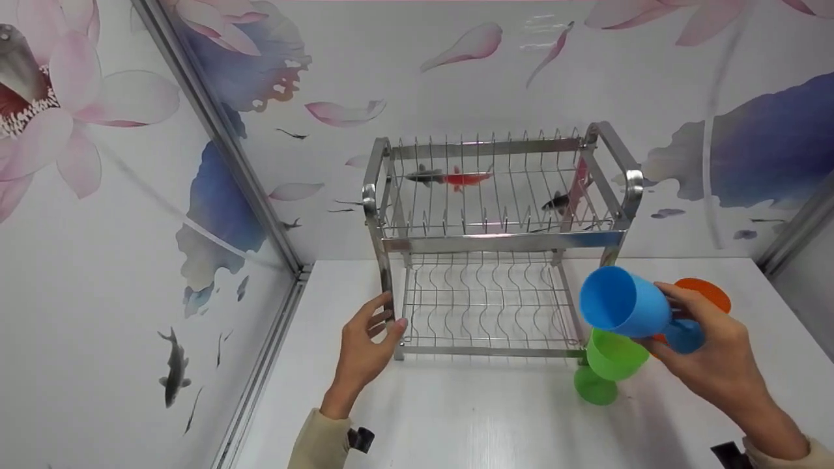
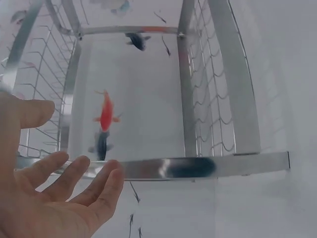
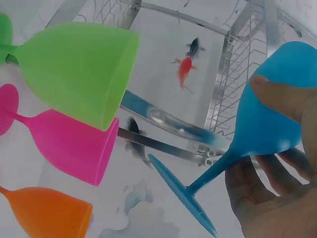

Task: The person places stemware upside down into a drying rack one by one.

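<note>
A blue plastic goblet [image 1: 645, 306] is held by my right hand [image 1: 713, 345], tilted sideways with its mouth toward the left. In the right wrist view the thumb lies on the blue bowl and the fingers pass under it, with the stem and round foot bare. My left hand [image 1: 368, 352] is at the left front post of a two-tier metal dish rack [image 1: 502, 243]. Its fingers are loosely bent, fingertips right at the post, and the thumb is spread apart from them in the left wrist view.
A green goblet [image 1: 616, 358] stands by the rack's right front corner. Behind the right hand shows an orange goblet [image 1: 710, 293], and a pink goblet [image 3: 74, 144] appears in the right wrist view. White panels [image 1: 521, 58] with painted flowers and fish enclose the white table [image 1: 469, 417].
</note>
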{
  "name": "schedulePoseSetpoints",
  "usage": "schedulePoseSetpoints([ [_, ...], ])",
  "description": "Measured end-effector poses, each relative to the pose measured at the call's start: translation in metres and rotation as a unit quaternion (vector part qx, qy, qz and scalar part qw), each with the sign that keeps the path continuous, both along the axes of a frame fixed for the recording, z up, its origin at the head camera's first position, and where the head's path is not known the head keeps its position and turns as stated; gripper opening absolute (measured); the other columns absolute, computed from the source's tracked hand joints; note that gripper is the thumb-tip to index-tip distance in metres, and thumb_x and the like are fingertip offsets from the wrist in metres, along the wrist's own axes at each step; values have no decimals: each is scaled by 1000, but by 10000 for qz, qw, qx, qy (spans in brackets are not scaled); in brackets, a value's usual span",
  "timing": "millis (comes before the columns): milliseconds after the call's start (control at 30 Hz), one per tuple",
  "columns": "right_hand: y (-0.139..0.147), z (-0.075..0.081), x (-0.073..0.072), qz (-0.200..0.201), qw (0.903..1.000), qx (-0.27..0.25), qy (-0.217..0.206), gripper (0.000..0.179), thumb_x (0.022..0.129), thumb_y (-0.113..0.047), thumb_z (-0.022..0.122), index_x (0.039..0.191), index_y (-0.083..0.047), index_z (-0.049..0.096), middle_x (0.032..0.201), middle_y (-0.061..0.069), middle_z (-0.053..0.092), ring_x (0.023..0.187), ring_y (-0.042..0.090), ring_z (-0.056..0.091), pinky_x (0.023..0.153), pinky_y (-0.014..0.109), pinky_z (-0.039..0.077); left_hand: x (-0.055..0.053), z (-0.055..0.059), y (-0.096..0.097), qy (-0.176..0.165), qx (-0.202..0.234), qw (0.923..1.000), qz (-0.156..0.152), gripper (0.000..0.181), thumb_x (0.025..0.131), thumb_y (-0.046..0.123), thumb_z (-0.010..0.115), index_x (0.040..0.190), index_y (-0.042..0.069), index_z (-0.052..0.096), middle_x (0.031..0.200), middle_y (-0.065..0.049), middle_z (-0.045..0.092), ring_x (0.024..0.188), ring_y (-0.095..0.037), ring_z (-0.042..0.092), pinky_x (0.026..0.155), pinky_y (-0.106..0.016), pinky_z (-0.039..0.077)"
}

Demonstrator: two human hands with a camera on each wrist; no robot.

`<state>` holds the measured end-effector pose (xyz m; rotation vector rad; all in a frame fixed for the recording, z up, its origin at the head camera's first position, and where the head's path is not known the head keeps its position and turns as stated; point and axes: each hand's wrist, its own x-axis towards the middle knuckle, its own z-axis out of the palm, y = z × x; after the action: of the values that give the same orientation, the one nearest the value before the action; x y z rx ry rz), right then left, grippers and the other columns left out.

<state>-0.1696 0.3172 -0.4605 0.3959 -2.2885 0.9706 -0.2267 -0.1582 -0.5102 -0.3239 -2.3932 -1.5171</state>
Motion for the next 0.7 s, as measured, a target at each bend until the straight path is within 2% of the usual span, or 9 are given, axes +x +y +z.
schedulePoseSetpoints([
  [67,-6,3,-1,67,9999,123,28,101,57,16,99,148,-11,63,134,15,70,116,-20,49,104,-1,32,5,6,4,-26,44,9998,-209,61,101,30,76,154,8,55,155,-16,58,135,-41,64,112,-52,55],
  [133,-12,5,-2,111,9997,209,19,102,57,14,100,148,-12,63,135,18,69,116,-13,54,104,-1,32,9,11,8,-18,57,9992,-406,61,101,32,76,154,11,55,155,-14,58,136,-39,63,113,-54,54],
  [233,-22,8,-2,169,9994,316,-23,103,58,12,100,149,-13,62,137,17,69,118,14,65,106,-1,30,15,20,16,23,66,9976,-682,61,100,31,77,154,14,55,156,-11,58,138,-37,62,114,-56,53],
  [300,-29,10,-2,157,9990,429,-27,102,57,12,101,148,-13,62,138,16,68,119,33,66,107,-2,27,19,25,21,67,90,9961,-875,62,99,30,78,155,15,54,157,-10,57,138,-36,62,114,-58,52],
  [367,-36,11,-2,120,9984,559,-12,100,56,11,101,146,-11,63,137,17,68,120,44,64,107,-2,25,21,30,27,125,93,9943,-1054,64,98,30,79,155,16,54,158,-9,57,139,-34,62,113,-58,53],
  [433,-43,11,-2,30,9972,749,42,97,56,11,102,143,-10,65,135,18,68,121,47,64,114,13,41,23,33,33,157,60,9926,-1204,65,97,31,79,156,18,53,158,-7,56,139,-32,61,113,-56,53],
  [500,-49,8,-2,-35,9951,968,175,95,55,10,102,140,-8,66,133,19,69,121,48,65,110,37,55,25,36,39,189,22,9907,-1349,67,96,31,80,156,19,53,158,-6,56,140,-30,61,113,-55,54],
  [600,-58,4,-3,-69,9909,1285,395,94,53,9,104,138,-6,67,130,21,70,118,49,67,91,70,58,26,37,47,206,6,9878,-1545,69,95,32,80,157,20,52,159,-5,55,140,-28,61,113,-52,54],
  [700,-68,-1,-5,-16,9876,1481,514,95,52,7,105,138,-6,68,129,20,71,116,48,69,90,68,60,25,37,55,206,-30,9854,-1691,70,94,33,81,157,21,52,159,-6,54,140,-27,61,113,-49,55],
])
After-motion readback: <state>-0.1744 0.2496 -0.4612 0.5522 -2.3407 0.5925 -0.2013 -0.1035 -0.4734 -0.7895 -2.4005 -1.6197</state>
